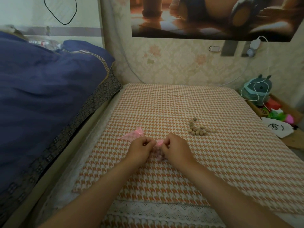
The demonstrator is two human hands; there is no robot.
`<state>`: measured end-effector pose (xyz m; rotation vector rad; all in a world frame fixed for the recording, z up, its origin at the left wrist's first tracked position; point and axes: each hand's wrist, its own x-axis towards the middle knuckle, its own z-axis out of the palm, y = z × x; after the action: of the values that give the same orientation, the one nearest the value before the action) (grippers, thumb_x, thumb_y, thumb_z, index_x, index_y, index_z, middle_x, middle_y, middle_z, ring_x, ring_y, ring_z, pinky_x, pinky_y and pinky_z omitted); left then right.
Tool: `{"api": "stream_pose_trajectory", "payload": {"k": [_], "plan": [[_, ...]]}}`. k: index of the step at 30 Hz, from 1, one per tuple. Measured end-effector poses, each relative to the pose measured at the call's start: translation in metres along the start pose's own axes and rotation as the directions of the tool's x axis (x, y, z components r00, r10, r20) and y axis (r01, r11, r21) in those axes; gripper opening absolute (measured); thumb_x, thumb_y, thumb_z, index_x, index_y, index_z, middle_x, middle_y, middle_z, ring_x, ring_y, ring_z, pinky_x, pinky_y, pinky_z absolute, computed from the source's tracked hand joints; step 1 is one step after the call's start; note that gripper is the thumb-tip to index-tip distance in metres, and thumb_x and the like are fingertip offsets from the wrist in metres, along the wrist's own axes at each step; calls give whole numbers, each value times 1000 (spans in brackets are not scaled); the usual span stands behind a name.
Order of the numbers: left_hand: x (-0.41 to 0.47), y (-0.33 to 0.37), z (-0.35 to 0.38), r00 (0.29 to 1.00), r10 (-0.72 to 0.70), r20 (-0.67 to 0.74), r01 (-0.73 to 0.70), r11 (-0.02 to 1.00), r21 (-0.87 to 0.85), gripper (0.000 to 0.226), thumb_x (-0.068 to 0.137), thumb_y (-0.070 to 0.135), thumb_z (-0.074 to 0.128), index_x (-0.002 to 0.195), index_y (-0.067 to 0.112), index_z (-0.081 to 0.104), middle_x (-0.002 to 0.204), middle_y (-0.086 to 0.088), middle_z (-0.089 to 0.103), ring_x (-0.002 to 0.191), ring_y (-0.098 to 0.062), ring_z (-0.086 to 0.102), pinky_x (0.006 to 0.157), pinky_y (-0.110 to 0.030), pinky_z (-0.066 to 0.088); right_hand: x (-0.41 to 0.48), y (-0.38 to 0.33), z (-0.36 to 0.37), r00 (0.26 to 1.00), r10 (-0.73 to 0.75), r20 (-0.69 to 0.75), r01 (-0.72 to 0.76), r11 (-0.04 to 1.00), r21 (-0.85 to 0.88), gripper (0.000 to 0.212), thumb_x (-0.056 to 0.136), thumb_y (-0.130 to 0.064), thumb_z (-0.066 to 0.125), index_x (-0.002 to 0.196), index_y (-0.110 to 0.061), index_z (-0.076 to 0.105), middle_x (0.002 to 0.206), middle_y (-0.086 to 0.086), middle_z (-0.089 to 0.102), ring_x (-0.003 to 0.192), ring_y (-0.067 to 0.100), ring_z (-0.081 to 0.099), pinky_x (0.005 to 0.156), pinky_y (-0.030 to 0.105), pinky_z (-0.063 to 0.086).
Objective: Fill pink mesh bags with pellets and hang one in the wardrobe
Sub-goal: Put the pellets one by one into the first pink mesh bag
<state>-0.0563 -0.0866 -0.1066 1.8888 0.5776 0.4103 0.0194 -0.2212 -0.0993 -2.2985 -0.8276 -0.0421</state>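
From the head view, the biggest thing is the blue duvet (49, 89) heaped on the bed to my left, well clear of the work. In front of me lies the surface (181, 178) under its orange-and-white houndstooth cloth, and everything for the task sits on it.

My left hand (141, 150) and right hand (176, 149) meet near the middle. Both have curled fingers (148, 143) pinching the top of a pink mesh bag (159, 143), whose body rests on the cloth between my wrists. It looks lumpy, so I judge it holds pellets and that I am closing its mouth. I cannot make out a drawstring.

A second pink mesh bag (131, 135) lies flat just beyond my left hand. A small pile of loose pellets (199, 129) sits apart to the right.

To do this step well, I would keep the bag's base down on the cloth and pull the two sides apart evenly. I would cinch slowly so the mesh gathers without tipping and no pellet slips out of the neck.
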Motion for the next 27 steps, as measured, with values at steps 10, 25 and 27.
{"api": "stream_pose_trajectory", "payload": {"k": [10,25,27], "plan": [[0,-1,21,980,187,-69,-188,982,-18,17,92,13,63,82,26,66,77,5,71,72,-8,68,68,-23,54,4,0,-12,997,11,70,-9,1000,-27,11,93,-25,63,83,-24,67,90,-7,68,83,13,63,72,31,53],[16,11,23,964,210,164,-218,976,28,14,94,17,63,102,23,53,70,4,73,65,-5,68,59,-20,52,16,21,-45,977,-101,186,96,995,36,31,90,-20,73,118,-33,64,87,-14,68,75,-3,61,70,18,48],[16,10,21,961,214,176,-223,974,34,14,94,17,62,102,23,52,70,0,73,64,-6,67,60,-22,52,17,21,-43,975,-85,203,78,996,44,31,90,-21,73,120,-31,70,90,-14,71,74,-3,61,72,15,47]]}}
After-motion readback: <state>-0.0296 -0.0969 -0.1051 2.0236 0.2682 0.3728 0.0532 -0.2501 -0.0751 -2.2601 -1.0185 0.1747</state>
